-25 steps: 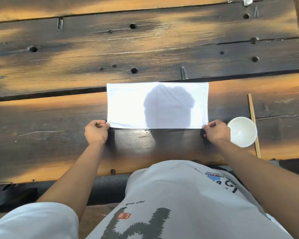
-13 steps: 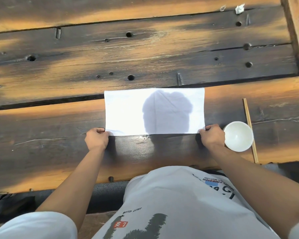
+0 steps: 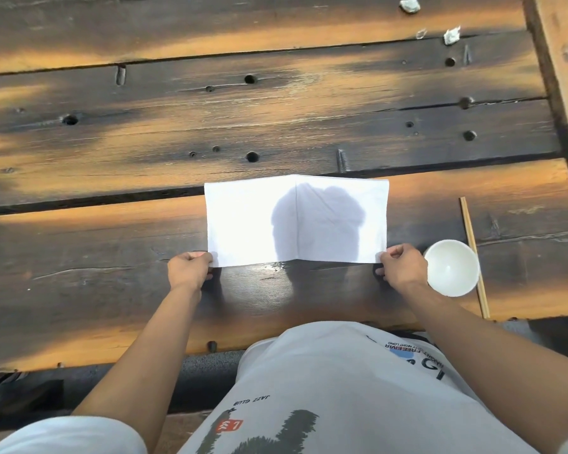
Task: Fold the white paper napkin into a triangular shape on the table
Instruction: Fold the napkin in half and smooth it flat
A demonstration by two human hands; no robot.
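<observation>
A white paper napkin [image 3: 243,221] lies as a wide rectangle on the dark wooden table [image 3: 276,119], with a vertical crease down its middle that rises slightly like a ridge. My left hand [image 3: 189,268] pinches the napkin's near left corner. My right hand [image 3: 402,267] pinches the near right corner. A shadow of my head falls across the napkin's centre.
A white bowl [image 3: 451,267] stands just right of my right hand, with a wooden chopstick [image 3: 473,253] lying beside it. Small crumpled paper scraps [image 3: 451,35] sit at the far right. The table's near edge runs just in front of my torso.
Both hands have drawn the near corners a little toward each other, so the napkin looks narrower and its centre crease has lifted. The camera has tilted, shifting the scene lower.
</observation>
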